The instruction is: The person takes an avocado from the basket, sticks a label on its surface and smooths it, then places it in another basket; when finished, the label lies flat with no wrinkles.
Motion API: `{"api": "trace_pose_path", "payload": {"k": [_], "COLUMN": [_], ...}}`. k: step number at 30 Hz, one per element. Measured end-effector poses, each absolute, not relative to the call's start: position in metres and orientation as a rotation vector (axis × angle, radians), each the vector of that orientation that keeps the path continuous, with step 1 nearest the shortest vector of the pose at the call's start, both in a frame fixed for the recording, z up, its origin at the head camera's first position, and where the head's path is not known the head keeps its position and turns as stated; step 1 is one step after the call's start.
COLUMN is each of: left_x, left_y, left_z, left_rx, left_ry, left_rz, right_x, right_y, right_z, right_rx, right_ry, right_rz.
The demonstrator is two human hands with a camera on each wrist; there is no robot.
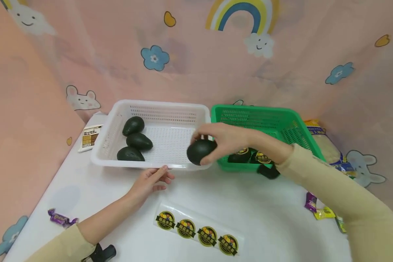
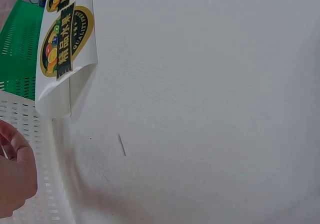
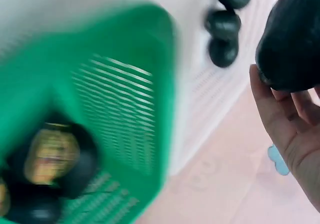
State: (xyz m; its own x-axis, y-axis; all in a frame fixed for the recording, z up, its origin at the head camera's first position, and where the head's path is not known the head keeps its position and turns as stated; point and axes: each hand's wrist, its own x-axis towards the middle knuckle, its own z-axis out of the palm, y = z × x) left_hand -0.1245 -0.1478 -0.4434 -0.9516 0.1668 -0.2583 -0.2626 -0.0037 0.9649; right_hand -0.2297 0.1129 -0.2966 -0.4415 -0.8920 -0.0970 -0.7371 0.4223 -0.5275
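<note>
My right hand point(image 1: 224, 140) grips a dark green avocado point(image 1: 201, 151) over the right front corner of the white basket point(image 1: 150, 165). The same avocado point(image 3: 295, 38) shows large in the right wrist view, with no sticker on the side seen there. Inside the white basket, three more avocados point(image 1: 139, 141) lie along the left side. My left hand point(image 1: 152, 179) is at that basket's front rim, its thumb touching the edge and its fingers loose below. Avocados with round gold-and-black stickers point(image 1: 240, 155) lie in the green basket point(image 1: 242, 168), partly hidden by my right arm.
A sheet of round fruit stickers point(image 1: 196, 229) lies on the white table point(image 1: 265, 211) in front. Wrapped candies lie left point(image 1: 61, 219) and right point(image 1: 319, 209). A small packet point(image 1: 90, 137) sits left of the white basket; a yellow-and-blue bag point(image 1: 330, 149) stands right of the green one.
</note>
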Motion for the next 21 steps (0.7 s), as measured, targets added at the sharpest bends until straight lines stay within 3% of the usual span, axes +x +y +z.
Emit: {"api": "trace_pose_path", "payload": {"k": [6,12,21], "left_x": [-0.124,-0.124,-0.117], "left_y": [-0.151,-0.151,-0.133], "left_z": [-0.441,-0.44,-0.439], "left_rx": [-0.097,-0.114,-0.031], "left_ry": [2.002,1.984,1.982], "left_rz": [2.035,2.049,2.027], "right_x": [-0.162,-0.14,-0.134], "right_y": [0.184,0.199,0.206], "right_z": [-0.364,-0.435,-0.442], "right_rx": [-1.217,-1.035,-0.975], "right_ry": [2.508,2.768,2.776], "right_rz": [-0.61,-0.642,-0.634]}}
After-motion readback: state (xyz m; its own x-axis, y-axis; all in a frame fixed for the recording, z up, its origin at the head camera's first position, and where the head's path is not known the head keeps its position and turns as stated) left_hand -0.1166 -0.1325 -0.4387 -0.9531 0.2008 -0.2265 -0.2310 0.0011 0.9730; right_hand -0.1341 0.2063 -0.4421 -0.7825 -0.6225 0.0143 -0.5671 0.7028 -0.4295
